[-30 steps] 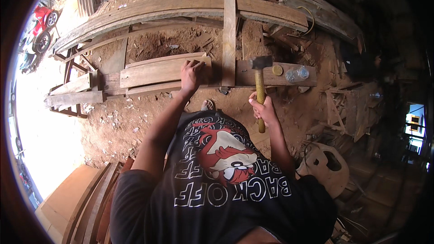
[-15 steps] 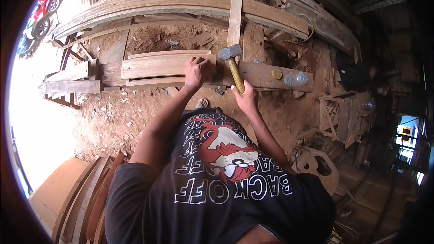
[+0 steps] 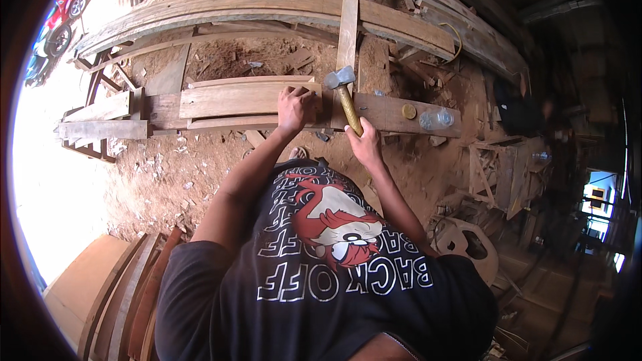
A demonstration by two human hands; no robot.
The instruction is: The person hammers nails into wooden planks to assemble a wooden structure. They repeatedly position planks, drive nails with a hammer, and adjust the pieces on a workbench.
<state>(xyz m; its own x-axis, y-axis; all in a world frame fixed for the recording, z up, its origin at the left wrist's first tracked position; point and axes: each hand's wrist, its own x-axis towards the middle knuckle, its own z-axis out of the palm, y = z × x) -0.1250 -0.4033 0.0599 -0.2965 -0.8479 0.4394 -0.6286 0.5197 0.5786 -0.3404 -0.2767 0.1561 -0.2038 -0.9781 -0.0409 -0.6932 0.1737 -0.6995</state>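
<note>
Well ahead of you, a thick brown wooden beam runs left to right. Nearer you stretches the worktop, a long dark-brown wooden plank roughly parallel to it. On the worktop lies a flat, pale-brown rectangular wooden board, long axis also left to right. A narrow light-coloured wooden strip crosses the beam and reaches toward the worktop, right of the board. The grey-headed hammer with a yellow handle points away from you, tilted slightly left; you cannot tell whether its head touches anything beneath. Your right hand has its fingers clamped on the lower handle. Your left hand rests at the board's right end, fingers curled; whether they pinch something small cannot be told. That end lies left of the hammer's head, near but apart, so your left hand is the nearer one. Farther right sit clear plastic containers and a round yellowish lid.
</note>
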